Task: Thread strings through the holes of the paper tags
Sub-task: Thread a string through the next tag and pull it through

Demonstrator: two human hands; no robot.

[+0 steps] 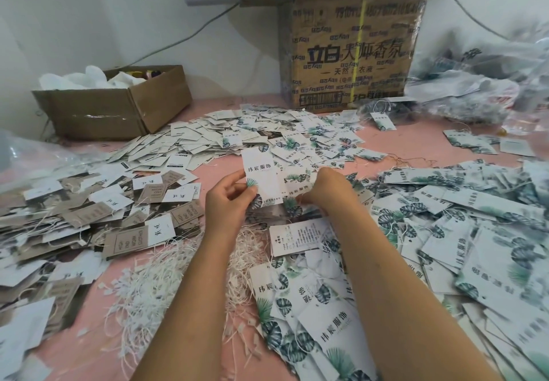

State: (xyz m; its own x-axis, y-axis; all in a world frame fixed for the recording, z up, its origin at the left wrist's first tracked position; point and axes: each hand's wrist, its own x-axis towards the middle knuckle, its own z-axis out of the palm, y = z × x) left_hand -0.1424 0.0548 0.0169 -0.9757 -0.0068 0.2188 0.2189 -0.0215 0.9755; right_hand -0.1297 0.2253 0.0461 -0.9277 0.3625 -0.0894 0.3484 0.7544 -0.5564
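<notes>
Head view: left hand (228, 201) pinches white leaf-printed paper tag (261, 174) mid pink worktop (413, 143); right hand (329, 187) pinches second leaf-printed tag (298, 188) touching it. Loose cream strings (142, 285) near front edge.

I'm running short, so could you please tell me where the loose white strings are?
Head view, lower centre: the loose white strings lie between the brown tags and the left forearm.

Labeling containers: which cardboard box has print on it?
The tall cardboard box at back right: black characters and a yellow strap on its front. The low box at back left is plain brown, with white plastic inside.
</notes>
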